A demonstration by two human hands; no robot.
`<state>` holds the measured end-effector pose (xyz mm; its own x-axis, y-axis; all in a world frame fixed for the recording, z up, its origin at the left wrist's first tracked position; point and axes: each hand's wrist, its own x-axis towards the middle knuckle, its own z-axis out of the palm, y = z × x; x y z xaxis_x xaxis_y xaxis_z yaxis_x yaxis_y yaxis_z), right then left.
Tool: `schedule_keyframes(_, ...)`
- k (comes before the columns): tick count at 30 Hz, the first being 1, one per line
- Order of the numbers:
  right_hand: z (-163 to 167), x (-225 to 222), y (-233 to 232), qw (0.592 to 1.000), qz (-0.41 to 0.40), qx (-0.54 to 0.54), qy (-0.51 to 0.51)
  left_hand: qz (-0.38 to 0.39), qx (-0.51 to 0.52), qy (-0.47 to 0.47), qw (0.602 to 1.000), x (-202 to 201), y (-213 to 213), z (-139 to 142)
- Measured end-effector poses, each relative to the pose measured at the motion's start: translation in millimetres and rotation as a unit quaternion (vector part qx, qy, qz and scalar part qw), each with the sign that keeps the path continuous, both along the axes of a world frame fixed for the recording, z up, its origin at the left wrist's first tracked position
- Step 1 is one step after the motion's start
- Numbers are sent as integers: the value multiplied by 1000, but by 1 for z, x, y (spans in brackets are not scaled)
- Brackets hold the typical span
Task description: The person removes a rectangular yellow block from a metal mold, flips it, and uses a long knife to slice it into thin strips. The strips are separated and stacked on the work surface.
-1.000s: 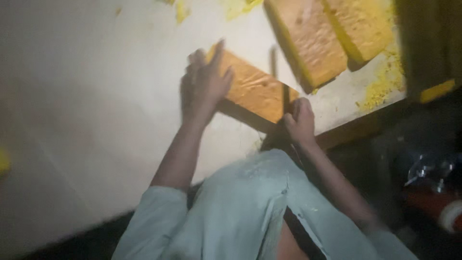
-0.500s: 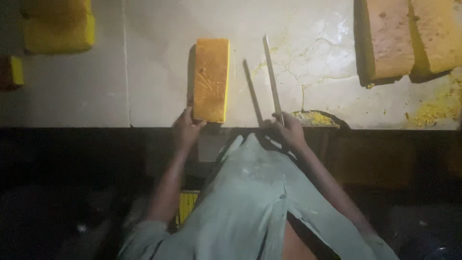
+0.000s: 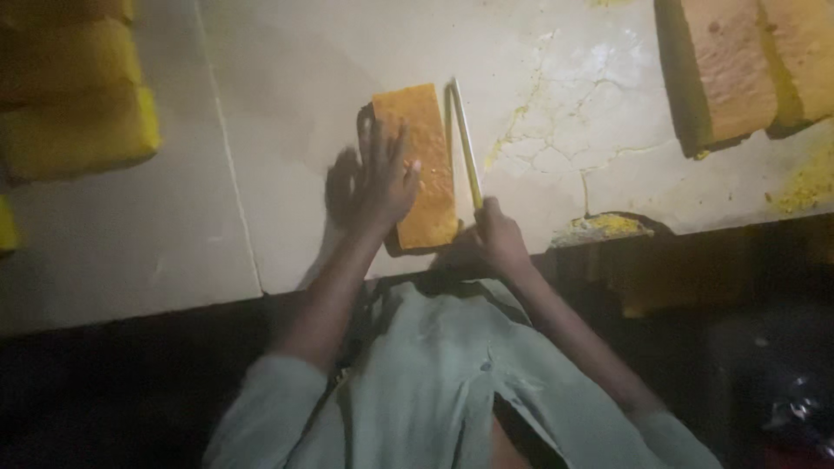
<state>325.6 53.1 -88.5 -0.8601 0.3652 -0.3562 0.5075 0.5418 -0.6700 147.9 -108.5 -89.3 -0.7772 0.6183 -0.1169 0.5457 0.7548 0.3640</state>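
A long orange-brown cake slab [image 3: 427,156] lies lengthwise on the pale stone worktop [image 3: 287,130]. My left hand [image 3: 382,187] rests flat on the slab's left side, fingers spread. My right hand [image 3: 499,239] grips the handle of a long knife [image 3: 465,143], whose blade lies along the slab's right edge, pointing away from me. Whether the blade is cutting into the slab or just beside it I cannot tell.
Two large cake slabs [image 3: 738,69] lie at the far right. Yellow blocks [image 3: 74,104] are stacked at the far left. Yellow crumbs [image 3: 599,227] sit near a chipped worktop edge. The worktop surface is cracked right of the knife. Below the edge is dark.
My left hand moved from the slab's near end onto its top. The knife has shifted left, from lying apart to lying against the slab's right edge.
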Motion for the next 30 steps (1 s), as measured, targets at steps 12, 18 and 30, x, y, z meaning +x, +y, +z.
schedule_keyframes(12,26,-162,3,988,43,81,-126,-95,-112,184,972,-66,46,25)
schedule_keyframes(18,-3,-178,2,986,19,66,-152,-64,-147,58,985,-77,49,12)
schedule_keyframes(30,26,-90,-17,989,53,78,-114,-44,-68,36,996,-66,57,13)
